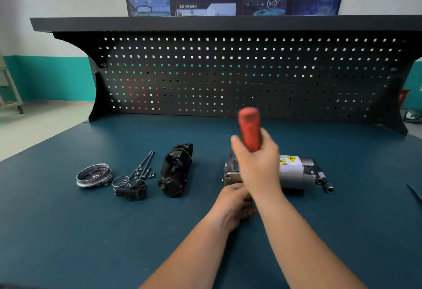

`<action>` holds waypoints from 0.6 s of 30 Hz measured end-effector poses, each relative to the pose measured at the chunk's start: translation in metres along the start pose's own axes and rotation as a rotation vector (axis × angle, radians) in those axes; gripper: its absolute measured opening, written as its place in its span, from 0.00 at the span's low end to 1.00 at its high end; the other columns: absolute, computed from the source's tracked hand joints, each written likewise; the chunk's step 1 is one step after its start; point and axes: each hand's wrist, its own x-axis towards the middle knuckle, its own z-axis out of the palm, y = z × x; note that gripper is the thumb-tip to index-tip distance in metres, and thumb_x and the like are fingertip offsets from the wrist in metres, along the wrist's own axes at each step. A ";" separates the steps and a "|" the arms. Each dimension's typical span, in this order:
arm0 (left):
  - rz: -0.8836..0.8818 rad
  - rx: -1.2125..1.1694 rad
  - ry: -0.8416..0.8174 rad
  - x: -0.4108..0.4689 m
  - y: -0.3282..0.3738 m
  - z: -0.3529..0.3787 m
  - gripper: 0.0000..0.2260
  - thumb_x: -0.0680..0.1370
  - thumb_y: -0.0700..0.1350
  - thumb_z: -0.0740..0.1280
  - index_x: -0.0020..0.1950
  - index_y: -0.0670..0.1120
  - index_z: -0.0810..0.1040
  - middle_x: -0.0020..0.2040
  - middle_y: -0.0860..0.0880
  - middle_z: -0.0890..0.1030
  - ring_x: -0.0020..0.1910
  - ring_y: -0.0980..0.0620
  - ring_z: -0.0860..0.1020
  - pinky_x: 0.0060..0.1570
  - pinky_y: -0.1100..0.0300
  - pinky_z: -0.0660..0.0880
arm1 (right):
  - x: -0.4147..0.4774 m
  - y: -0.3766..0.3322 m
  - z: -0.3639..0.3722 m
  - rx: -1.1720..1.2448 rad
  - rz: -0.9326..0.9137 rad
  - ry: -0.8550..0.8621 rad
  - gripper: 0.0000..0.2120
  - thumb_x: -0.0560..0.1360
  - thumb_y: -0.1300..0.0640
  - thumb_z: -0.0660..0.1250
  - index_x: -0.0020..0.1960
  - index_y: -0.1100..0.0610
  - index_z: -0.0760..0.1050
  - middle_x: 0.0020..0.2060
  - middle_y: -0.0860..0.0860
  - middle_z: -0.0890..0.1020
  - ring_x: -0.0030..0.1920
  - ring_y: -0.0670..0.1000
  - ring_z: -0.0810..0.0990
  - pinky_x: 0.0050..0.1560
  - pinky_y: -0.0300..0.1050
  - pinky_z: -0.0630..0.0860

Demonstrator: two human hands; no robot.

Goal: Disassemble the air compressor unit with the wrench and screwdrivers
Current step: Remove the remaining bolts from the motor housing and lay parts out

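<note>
The silver air compressor motor (293,173) with a yellow warning label lies on the blue bench, its grey metal end (230,174) pointing left. My right hand (257,163) grips a red-handled screwdriver (249,127), handle up, in front of the compressor; the shaft is hidden behind the hand. My left hand (235,202) curls around something at the compressor's near left end; what it holds is hidden. Removed parts lie to the left: a black housing (175,171), a round metal cover (93,175), long bolts (143,166), a spring clip (121,182) and a small black fitting (133,191).
A socket extension bar (324,180) lies right of the motor. A thin dark tool tip (414,194) shows at the right edge. A black pegboard (239,76) with a shelf stands at the back of the bench.
</note>
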 end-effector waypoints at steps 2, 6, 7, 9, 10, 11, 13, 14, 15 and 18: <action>0.002 -0.058 0.000 0.001 0.000 0.000 0.17 0.76 0.32 0.59 0.30 0.47 0.72 0.26 0.49 0.71 0.26 0.54 0.68 0.28 0.64 0.68 | -0.004 -0.001 0.008 -0.105 -0.069 -0.075 0.14 0.69 0.54 0.69 0.32 0.50 0.64 0.22 0.44 0.68 0.27 0.46 0.66 0.30 0.40 0.66; -0.023 -0.114 0.010 0.002 0.001 -0.001 0.15 0.74 0.31 0.62 0.30 0.45 0.77 0.29 0.47 0.71 0.29 0.52 0.69 0.29 0.63 0.72 | -0.001 0.003 -0.004 0.058 0.063 0.097 0.16 0.72 0.60 0.70 0.33 0.50 0.66 0.21 0.41 0.70 0.23 0.40 0.66 0.26 0.31 0.65; -0.028 -0.123 0.001 0.001 0.001 -0.001 0.13 0.74 0.33 0.64 0.32 0.45 0.79 0.31 0.47 0.73 0.30 0.52 0.71 0.31 0.62 0.73 | 0.002 0.004 -0.010 0.160 0.138 0.190 0.14 0.73 0.61 0.70 0.34 0.50 0.68 0.21 0.41 0.70 0.22 0.39 0.67 0.25 0.31 0.66; -0.043 -0.173 -0.018 0.002 0.002 0.000 0.10 0.76 0.37 0.66 0.36 0.44 0.81 0.35 0.47 0.79 0.32 0.53 0.77 0.34 0.61 0.75 | 0.009 0.009 -0.028 0.435 0.290 0.400 0.13 0.74 0.62 0.67 0.36 0.50 0.67 0.20 0.42 0.68 0.21 0.40 0.65 0.22 0.34 0.63; -0.058 -0.201 -0.022 0.002 0.002 -0.001 0.11 0.77 0.39 0.65 0.36 0.43 0.82 0.34 0.48 0.81 0.32 0.54 0.79 0.33 0.62 0.77 | 0.012 0.014 -0.038 0.579 0.360 0.503 0.13 0.75 0.62 0.65 0.37 0.51 0.65 0.19 0.42 0.66 0.20 0.41 0.63 0.22 0.34 0.61; -0.075 -0.229 -0.026 0.002 0.002 0.000 0.11 0.78 0.39 0.64 0.37 0.43 0.81 0.33 0.48 0.82 0.30 0.55 0.80 0.30 0.63 0.77 | 0.012 0.019 -0.049 0.705 0.437 0.598 0.12 0.75 0.61 0.64 0.36 0.52 0.64 0.20 0.42 0.64 0.20 0.42 0.62 0.22 0.35 0.59; -0.096 -0.259 -0.037 0.001 0.003 0.000 0.10 0.79 0.39 0.62 0.41 0.40 0.79 0.32 0.48 0.83 0.29 0.56 0.81 0.26 0.65 0.75 | 0.007 0.030 -0.066 0.895 0.625 0.730 0.13 0.75 0.57 0.62 0.35 0.52 0.62 0.21 0.43 0.62 0.21 0.44 0.60 0.23 0.35 0.57; -0.104 -0.260 -0.042 0.000 0.004 0.000 0.10 0.79 0.40 0.62 0.41 0.40 0.79 0.32 0.48 0.83 0.29 0.55 0.81 0.26 0.65 0.75 | 0.002 0.037 -0.072 0.955 0.706 0.764 0.14 0.75 0.56 0.61 0.34 0.52 0.61 0.22 0.44 0.61 0.21 0.44 0.59 0.22 0.35 0.56; -0.110 -0.249 -0.049 -0.002 0.005 0.000 0.10 0.79 0.40 0.62 0.42 0.39 0.79 0.32 0.48 0.83 0.29 0.55 0.81 0.27 0.65 0.75 | -0.002 0.042 -0.075 0.990 0.762 0.780 0.15 0.76 0.54 0.60 0.33 0.52 0.59 0.22 0.45 0.60 0.20 0.44 0.59 0.22 0.34 0.56; -0.139 -0.201 -0.076 -0.003 0.006 -0.002 0.11 0.80 0.42 0.61 0.42 0.41 0.80 0.33 0.48 0.83 0.31 0.55 0.82 0.30 0.64 0.77 | -0.003 0.043 -0.072 0.932 0.725 0.791 0.14 0.76 0.55 0.60 0.34 0.52 0.60 0.23 0.44 0.60 0.22 0.44 0.59 0.22 0.35 0.57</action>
